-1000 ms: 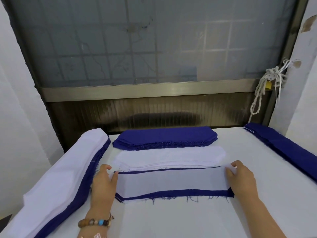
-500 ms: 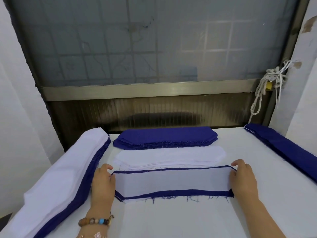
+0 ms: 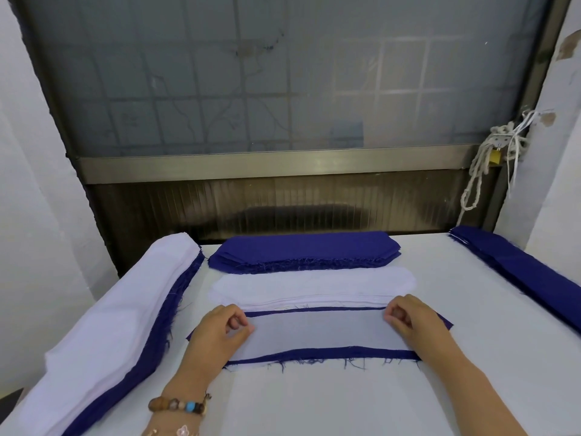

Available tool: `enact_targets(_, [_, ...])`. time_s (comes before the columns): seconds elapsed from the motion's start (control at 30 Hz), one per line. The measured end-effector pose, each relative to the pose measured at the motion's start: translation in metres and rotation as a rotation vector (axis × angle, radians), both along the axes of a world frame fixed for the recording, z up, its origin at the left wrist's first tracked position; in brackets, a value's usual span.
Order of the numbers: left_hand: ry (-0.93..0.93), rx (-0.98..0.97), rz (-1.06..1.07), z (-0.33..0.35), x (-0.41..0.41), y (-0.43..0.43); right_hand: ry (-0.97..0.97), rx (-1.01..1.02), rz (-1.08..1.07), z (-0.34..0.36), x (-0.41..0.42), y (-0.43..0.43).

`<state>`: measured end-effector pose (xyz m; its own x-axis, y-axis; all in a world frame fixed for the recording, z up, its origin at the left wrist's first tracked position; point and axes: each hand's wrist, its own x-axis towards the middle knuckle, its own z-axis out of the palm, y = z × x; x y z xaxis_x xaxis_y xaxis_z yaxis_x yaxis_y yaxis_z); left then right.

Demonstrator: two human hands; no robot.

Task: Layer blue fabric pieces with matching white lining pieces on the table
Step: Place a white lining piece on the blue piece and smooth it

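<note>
A blue fabric piece [image 3: 314, 353] lies flat on the white table [image 3: 314, 404] in front of me. A white lining piece [image 3: 314, 332] lies on it, leaving blue strips showing along the near and far edges. My left hand [image 3: 217, 336] rests on the left end, with thumb and fingers curled and pinching the lining. At the right end my right hand [image 3: 415, 322] does the same, its fingertips curled at the lining's upper right corner. Behind them sit a stack of white lining pieces [image 3: 311, 287] and a stack of blue pieces [image 3: 301, 250].
A long pile of layered white and blue pieces [image 3: 110, 309] runs along the table's left edge. Another stack of blue fabric [image 3: 518, 269] lies along the right edge. A window frame and a knotted white rope [image 3: 490, 158] are behind the table.
Both hands have slid inward from the ends of the piece, and their fingers have curled from flat into a pinch. The blue tips at both ends now show outside the hands.
</note>
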<state>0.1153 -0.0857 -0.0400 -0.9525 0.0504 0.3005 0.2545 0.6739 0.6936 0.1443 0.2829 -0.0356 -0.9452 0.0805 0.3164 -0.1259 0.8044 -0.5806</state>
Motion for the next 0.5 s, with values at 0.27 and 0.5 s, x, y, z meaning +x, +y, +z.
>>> enact_targets(0.27, [-0.104,-0.254,-0.046,0.014,-0.009,0.001,-0.152,0.256,-0.059,0.01,-0.017,-0.003])
enact_targets(0.5, [0.178,-0.376,0.026,0.042,-0.046,0.066,0.009,0.315,-0.012,0.032,-0.067,-0.057])
